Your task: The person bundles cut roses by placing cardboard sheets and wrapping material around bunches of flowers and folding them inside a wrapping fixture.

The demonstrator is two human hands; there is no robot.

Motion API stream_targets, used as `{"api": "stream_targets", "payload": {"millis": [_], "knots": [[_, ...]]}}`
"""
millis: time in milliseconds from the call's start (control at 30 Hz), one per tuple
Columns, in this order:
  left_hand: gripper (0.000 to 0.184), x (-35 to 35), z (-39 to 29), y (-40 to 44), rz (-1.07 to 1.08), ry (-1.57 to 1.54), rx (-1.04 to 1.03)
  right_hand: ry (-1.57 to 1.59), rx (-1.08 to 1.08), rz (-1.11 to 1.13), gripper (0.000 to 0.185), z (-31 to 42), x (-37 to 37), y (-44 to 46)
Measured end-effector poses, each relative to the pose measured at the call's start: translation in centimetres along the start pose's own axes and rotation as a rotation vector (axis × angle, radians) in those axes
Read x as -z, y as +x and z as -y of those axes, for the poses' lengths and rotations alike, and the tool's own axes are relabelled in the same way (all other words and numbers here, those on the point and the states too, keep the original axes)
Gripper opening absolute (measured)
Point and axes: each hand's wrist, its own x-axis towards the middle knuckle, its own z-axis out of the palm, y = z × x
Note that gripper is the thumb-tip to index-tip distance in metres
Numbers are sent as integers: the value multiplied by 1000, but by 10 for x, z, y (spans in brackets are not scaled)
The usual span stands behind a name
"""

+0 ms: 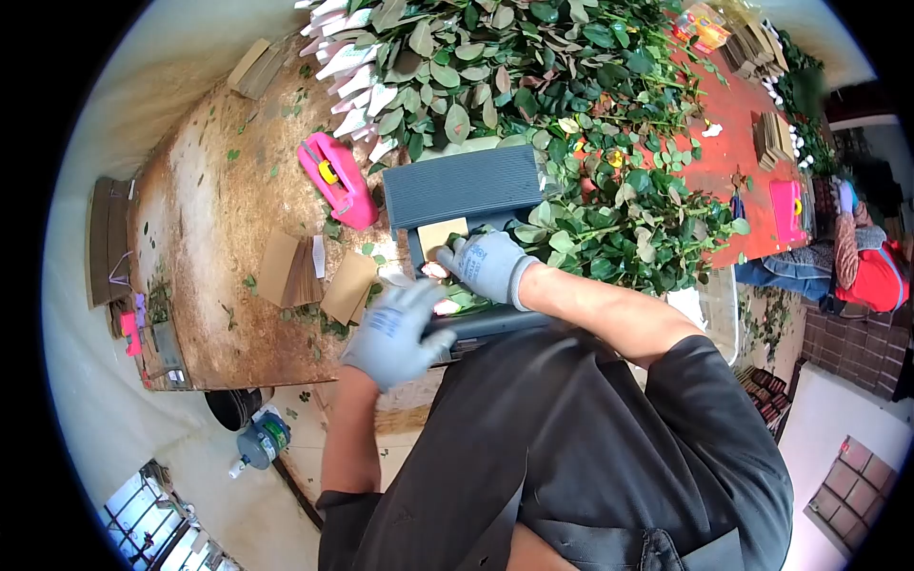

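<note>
My left hand (pixel 395 333), in a grey glove, is beside the near left end of a dark box-like holder (pixel 490 324), its fingers spread and nothing visibly in them. My right hand (pixel 490 267), gloved the same way, reaches into the holder with bent fingers by a piece of tan cardboard (pixel 442 232). Pale pink rose heads (pixel 435 270) lie just below its fingertips. What those fingers grip is hidden. A ribbed dark grey panel (pixel 464 186) rises behind the holder. Leafy green stems (pixel 609 238) lie to the right of it.
A pink tape dispenser (pixel 338 181) sits left of the panel. Cardboard pieces (pixel 290 269) are stacked at left. Leafy stems with white-wrapped ends (pixel 354 86) are piled at the back. Another person in red (pixel 871 276) is far right, near a second pink dispenser (pixel 786 209).
</note>
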Motion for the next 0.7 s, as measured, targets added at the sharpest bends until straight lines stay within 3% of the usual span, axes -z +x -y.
{"api": "stream_targets", "payload": {"millis": [100, 300, 500, 567, 700], "knots": [[61, -23, -20, 4, 138, 141, 51, 23, -19, -12, 23, 2, 0, -4], [63, -27, -23, 9, 68, 190, 40, 9, 6, -87, 21, 0, -9, 1], [67, -32, -17, 13, 156, 227, 69, 85, 54, -117, 29, 0, 19, 2], [71, -35, -16, 13, 173, 211, 85, 32, 51, -313, 20, -2, 66, 1], [75, -37, -15, 11, 108, 197, 55, 60, -98, -592, 27, -64, 119, 54]]}}
